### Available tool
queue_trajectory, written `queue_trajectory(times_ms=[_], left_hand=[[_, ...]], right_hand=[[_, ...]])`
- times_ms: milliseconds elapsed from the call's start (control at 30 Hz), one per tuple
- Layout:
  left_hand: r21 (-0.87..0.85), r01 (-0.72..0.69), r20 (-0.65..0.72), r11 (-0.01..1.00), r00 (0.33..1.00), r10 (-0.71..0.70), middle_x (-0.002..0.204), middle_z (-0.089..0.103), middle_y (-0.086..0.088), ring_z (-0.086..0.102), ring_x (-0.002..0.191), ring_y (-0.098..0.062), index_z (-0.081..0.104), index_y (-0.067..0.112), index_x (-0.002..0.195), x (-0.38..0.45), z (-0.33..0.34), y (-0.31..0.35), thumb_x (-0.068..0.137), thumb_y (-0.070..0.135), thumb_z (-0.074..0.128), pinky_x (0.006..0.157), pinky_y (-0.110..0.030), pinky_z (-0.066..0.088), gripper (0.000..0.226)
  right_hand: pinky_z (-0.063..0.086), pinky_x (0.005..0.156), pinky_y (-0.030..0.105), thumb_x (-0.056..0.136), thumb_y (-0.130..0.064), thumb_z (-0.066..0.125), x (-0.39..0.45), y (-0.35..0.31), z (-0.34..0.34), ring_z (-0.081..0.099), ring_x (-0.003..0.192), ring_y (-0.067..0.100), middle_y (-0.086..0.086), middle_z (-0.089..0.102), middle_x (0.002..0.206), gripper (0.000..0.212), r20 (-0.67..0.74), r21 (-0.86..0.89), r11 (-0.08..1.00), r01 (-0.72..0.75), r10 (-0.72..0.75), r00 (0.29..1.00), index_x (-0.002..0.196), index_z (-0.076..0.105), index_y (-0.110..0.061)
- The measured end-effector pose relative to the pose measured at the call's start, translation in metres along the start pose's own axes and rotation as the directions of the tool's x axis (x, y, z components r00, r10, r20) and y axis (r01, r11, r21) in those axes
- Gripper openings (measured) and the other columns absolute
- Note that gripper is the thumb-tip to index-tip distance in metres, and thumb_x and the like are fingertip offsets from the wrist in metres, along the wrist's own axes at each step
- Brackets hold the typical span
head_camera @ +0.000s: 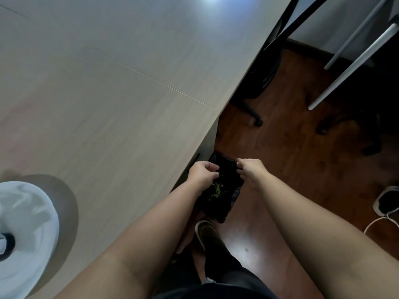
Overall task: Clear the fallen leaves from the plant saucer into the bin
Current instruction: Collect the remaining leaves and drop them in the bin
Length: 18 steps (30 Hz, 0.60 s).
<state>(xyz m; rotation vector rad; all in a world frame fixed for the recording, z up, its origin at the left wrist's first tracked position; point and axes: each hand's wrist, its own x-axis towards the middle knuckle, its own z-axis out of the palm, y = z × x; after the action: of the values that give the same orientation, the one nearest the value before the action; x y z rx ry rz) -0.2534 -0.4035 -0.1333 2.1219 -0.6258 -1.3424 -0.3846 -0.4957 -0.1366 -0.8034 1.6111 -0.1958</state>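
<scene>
A bin lined with a black plastic bag (224, 203) stands on the wooden floor beside the table's edge. Small green leaves (217, 190) lie inside it. My left hand (203, 172) pinches the bag's left rim, fingers curled. My right hand (251, 170) pinches the bag's right rim. Both hands hold the bag's mouth apart over the bin. At the lower left of the table stands a white saucer (23, 229) with a dark object at its centre; whether leaves lie in it cannot be made out.
A pale wooden table (103, 87) fills the left and middle. My shoe (207, 231) is just below the bin. Office chair bases (254, 117) and white furniture legs (349, 67) stand on the floor to the right; a shoe and white cable (386, 203) lie at the right edge.
</scene>
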Motion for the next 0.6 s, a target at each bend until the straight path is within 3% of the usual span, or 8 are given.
queue_trajectory(times_ms=[67, 200, 300, 400, 533, 600], left_hand=[[-0.022, -0.009, -0.023, 1.0, 1.0, 0.009, 0.1, 0.073, 0.0, 0.069, 0.09, -0.016, 0.074, 0.023, 0.099, -0.004, -0.002, 0.0, 0.084, 0.013, 0.07, 0.085, -0.037, 0.06, 0.018], [-0.077, -0.04, -0.044, 0.996, 0.998, 0.037, 0.092, 0.074, 0.0, 0.071, 0.084, -0.017, 0.072, 0.028, 0.086, -0.019, -0.011, 0.002, 0.079, 0.012, 0.072, 0.083, -0.04, 0.061, 0.017], [-0.175, -0.055, -0.094, 0.983, 0.995, 0.039, 0.088, 0.075, -0.003, 0.069, 0.068, -0.014, 0.07, 0.02, 0.087, -0.037, -0.023, 0.001, 0.076, 0.009, 0.074, 0.067, -0.03, 0.061, 0.016], [-0.28, -0.081, -0.179, 0.957, 0.983, 0.031, 0.081, 0.073, -0.001, 0.065, 0.063, -0.009, 0.07, 0.011, 0.091, -0.061, -0.046, -0.005, 0.075, 0.005, 0.076, 0.05, -0.013, 0.049, 0.018], [-0.412, -0.104, -0.31, 0.905, 0.95, -0.033, 0.071, 0.069, -0.002, 0.065, 0.065, -0.017, 0.068, 0.015, 0.081, -0.095, -0.085, -0.033, 0.075, 0.006, 0.079, 0.062, -0.024, 0.054, 0.015], [-0.505, -0.114, -0.356, 0.855, 0.93, -0.086, 0.068, 0.067, -0.005, 0.063, 0.061, -0.017, 0.064, 0.012, 0.078, -0.107, -0.103, -0.049, 0.08, 0.0, 0.074, 0.06, -0.025, 0.055, 0.015]], right_hand=[[0.05, 0.099, 0.043, 0.086, -0.011, 0.056, -0.006, -0.003, 0.001, 0.059, 0.118, 0.037, 0.021, 0.063, 0.126, 0.02, 0.007, -0.012, 1.0, 0.025, -0.025, 1.0, 0.098, 0.07, -0.005], [0.045, 0.105, 0.047, 0.087, -0.008, 0.056, -0.02, -0.01, 0.007, 0.061, 0.115, 0.037, 0.021, 0.066, 0.12, 0.032, 0.037, -0.041, 0.995, 0.093, -0.092, 0.995, 0.115, 0.066, 0.003], [0.052, 0.088, 0.035, 0.091, -0.011, 0.054, -0.034, -0.016, 0.014, 0.063, 0.092, 0.024, 0.009, 0.067, 0.095, 0.029, 0.123, -0.057, 0.985, 0.161, -0.153, 0.981, 0.115, 0.067, -0.002], [0.051, 0.081, 0.031, 0.091, -0.011, 0.049, -0.055, -0.022, 0.033, 0.063, 0.085, 0.02, 0.006, 0.069, 0.097, 0.026, 0.212, -0.069, 0.97, 0.232, -0.213, 0.954, 0.108, 0.067, -0.015], [0.045, 0.059, 0.022, 0.09, -0.005, 0.045, -0.095, -0.027, 0.079, 0.055, 0.061, 0.013, 0.004, 0.067, 0.079, 0.026, 0.329, -0.079, 0.928, 0.364, -0.321, 0.888, 0.099, 0.067, -0.014], [0.045, 0.057, 0.022, 0.091, -0.005, 0.046, -0.112, -0.028, 0.101, 0.055, 0.061, 0.014, 0.004, 0.068, 0.079, 0.025, 0.413, -0.116, 0.903, 0.413, -0.335, 0.847, 0.099, 0.068, -0.015]])
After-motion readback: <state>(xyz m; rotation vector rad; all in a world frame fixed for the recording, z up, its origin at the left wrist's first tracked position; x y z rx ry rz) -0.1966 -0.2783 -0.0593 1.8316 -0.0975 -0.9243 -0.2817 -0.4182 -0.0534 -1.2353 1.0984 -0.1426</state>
